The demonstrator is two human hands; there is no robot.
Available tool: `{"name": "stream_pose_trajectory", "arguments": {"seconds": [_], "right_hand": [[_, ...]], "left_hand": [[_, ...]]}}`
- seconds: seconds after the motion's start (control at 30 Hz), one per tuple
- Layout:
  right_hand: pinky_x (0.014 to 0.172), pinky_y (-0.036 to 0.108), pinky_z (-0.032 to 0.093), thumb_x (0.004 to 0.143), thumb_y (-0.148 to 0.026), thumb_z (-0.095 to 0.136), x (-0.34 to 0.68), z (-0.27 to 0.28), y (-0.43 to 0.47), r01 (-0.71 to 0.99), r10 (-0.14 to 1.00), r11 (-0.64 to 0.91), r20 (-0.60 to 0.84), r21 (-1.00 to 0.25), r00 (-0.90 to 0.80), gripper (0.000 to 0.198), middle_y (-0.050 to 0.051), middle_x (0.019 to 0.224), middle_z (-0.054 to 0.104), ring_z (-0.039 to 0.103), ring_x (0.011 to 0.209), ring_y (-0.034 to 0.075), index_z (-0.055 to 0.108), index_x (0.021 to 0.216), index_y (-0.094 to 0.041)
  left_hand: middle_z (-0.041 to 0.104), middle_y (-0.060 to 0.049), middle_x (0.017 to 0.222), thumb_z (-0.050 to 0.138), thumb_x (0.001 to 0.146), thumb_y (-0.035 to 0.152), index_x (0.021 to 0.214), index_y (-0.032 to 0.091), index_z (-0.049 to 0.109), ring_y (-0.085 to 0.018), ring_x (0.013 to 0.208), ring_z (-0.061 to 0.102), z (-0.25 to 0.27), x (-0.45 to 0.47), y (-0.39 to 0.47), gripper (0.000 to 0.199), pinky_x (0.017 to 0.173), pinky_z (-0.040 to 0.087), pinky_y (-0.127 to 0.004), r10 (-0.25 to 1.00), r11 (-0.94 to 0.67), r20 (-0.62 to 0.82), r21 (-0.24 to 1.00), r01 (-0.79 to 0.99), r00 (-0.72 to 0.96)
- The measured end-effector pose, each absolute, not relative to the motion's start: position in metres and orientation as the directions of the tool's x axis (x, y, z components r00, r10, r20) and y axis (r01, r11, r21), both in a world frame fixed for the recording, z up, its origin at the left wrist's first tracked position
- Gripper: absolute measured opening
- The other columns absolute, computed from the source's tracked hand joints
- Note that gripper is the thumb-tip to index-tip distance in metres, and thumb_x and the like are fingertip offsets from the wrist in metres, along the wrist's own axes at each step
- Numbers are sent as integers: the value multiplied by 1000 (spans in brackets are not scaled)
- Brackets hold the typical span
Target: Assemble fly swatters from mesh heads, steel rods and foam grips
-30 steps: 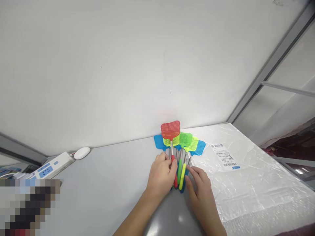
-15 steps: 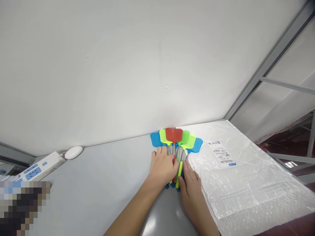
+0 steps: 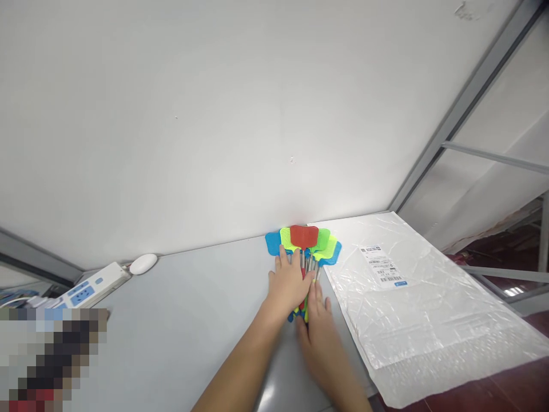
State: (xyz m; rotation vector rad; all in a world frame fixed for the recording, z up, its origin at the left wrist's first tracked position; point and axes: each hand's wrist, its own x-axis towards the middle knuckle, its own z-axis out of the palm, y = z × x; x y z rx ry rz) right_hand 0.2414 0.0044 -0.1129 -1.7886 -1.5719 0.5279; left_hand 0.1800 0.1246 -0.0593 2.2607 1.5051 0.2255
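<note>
A fan of fly swatters (image 3: 304, 236) lies on the grey table against the wall. Their perforated heads are red, green, yellow-green and blue, with the red one on top in the middle. My left hand (image 3: 287, 284) rests over the handles from the left, thumb across them and fingers loosely spread around the bundle. Along its right side lies my right hand (image 3: 318, 323), its fingers stretched forward against the handles. Metal shafts show between the hands; much of the coloured grips is hidden under them.
To the right lies a white bubble mailer (image 3: 412, 309) with a printed label (image 3: 383, 265). A power strip (image 3: 92, 289) and a white oval device (image 3: 143, 264) sit at the left. The white wall (image 3: 240, 126) rises behind, and a metal frame (image 3: 493, 157) stands at the right.
The rightmost blue and yellow-green heads have moved inward, so the fan is narrower. My right hand has shifted left toward my left hand. The camera view has shifted slightly.
</note>
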Motion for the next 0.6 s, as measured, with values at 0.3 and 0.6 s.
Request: {"name": "stream_pose_trajectory", "arguments": {"seconds": [0.3, 0.6], "right_hand": [[117, 59, 16, 79, -7, 48, 179, -88, 2, 672, 967, 251, 207, -697, -147, 78, 13, 158, 25, 17, 146, 34, 24, 153, -16], [118, 50, 21, 90, -15, 43, 164, -80, -8, 586, 883, 400, 125, -705, -453, 54, 9, 154, 37, 30, 143, 22, 43, 144, -21]], "left_hand": [[27, -25, 154, 50, 91, 28, 144, 18, 38, -46, 137, 31, -72, 153, 128, 56, 97, 37, -59, 903, -412, -40, 202, 888, 428], [41, -4, 149, 53, 92, 33, 139, 36, 42, -24, 133, 43, -63, 44, 129, 48, 102, 40, -38, 744, -660, 40, 200, 724, 667]]}}
